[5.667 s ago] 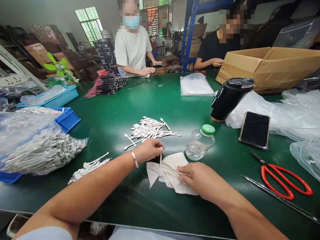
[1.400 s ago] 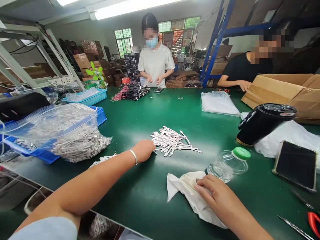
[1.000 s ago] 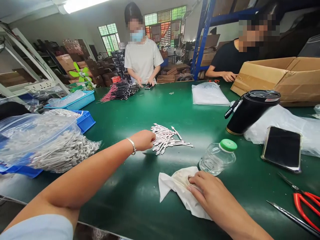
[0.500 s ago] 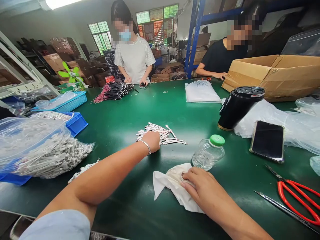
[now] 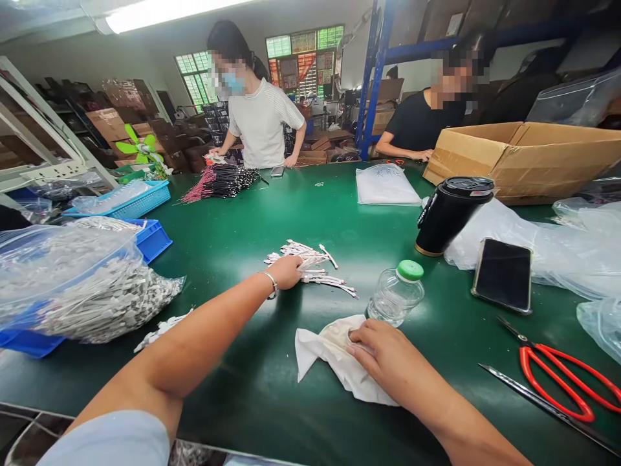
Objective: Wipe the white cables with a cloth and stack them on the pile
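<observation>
On the green table lies a loose pile of short white cables (image 5: 330,279). My left hand (image 5: 285,272), with a bracelet at the wrist, reaches to the pile's near left edge; its fingers are curled in on some of the cables, and the tips are partly hidden. Nearer to me, a crumpled white tissue (image 5: 334,353) is spread on the table. My right hand (image 5: 381,349) rests on its right side, fingers closed down on it; whatever lies under the fingertips cannot be made out. Just beyond this hand is a clear jar (image 5: 392,298) with a green lid.
Red-handled scissors (image 5: 548,362), tweezers (image 5: 528,395), a phone (image 5: 503,275) and a black cup (image 5: 449,217) lie or stand at right. At left is a bulging bag of white cables (image 5: 111,298). A cardboard box (image 5: 528,155) and dark cables (image 5: 223,181) are farther back. Two people are across the table.
My left hand has drawn slightly left and the cables beside it have shifted. My right hand stays on the tissue. The masked person opposite has turned and reaches toward the dark cables.
</observation>
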Tool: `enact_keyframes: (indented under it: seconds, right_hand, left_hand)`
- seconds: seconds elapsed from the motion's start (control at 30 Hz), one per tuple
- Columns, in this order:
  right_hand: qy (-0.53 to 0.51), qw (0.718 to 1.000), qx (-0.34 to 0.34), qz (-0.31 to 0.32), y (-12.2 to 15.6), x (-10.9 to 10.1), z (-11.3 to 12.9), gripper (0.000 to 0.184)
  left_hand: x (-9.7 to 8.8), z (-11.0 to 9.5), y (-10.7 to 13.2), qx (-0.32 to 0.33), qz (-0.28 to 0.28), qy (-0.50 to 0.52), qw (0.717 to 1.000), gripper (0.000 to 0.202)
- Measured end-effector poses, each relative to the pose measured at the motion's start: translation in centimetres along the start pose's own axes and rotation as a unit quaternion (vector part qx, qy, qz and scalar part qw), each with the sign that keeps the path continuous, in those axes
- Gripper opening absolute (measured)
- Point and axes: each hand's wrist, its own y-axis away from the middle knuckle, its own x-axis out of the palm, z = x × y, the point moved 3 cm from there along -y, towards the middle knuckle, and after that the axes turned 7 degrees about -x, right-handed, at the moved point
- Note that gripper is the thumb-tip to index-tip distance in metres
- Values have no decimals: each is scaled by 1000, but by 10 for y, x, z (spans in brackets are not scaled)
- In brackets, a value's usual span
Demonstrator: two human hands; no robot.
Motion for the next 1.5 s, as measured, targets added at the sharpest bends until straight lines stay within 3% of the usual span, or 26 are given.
enact_keyframes:
  seconds: [0.23,0.33,0.43,0.5,0.57,0.67,0.87,1.1,1.3,1.4,1.5]
  right_hand:
    - [28,999,2,-46,0,1,-1,14]
    - [58,988,-23,-141,3,-2,5,15]
    - [16,970,-70,-233,5,-4,17,22]
    - [-70,971,-59,-221,1,-1,25,26]
    - [-172,972,-21,-162,-7,5,33,35]
    - [-259,959,10,-111,-23,13,49,47]
    - [-243,964,-34,-107,-54,29,72,52]
    - [-184,971,-74,-133,-58,49,71,48]
    - [-132,964,-131,-188,-52,47,77,59]
    - [-123,955,-164,-215,-48,45,81,68]
    - [-108,952,-189,-215,-48,46,80,65]
  left_hand:
    - [-22,7,23,10,-19,127,992,13]
    - [-23,7,46,23,-25,197,980,17]
    - [-19,4,77,41,-35,253,966,19]
    - [-11,2,98,70,-29,306,949,20]
    - [-1,-1,115,105,-19,350,930,22]
    - [15,-2,130,156,-20,354,922,23]
    - [36,5,126,196,-75,331,920,15]
    - [52,11,118,223,-87,375,896,19]
    - [48,6,122,257,-50,434,862,28]
    - [42,5,128,264,-54,435,859,33]
    - [42,6,128,252,-54,448,856,25]
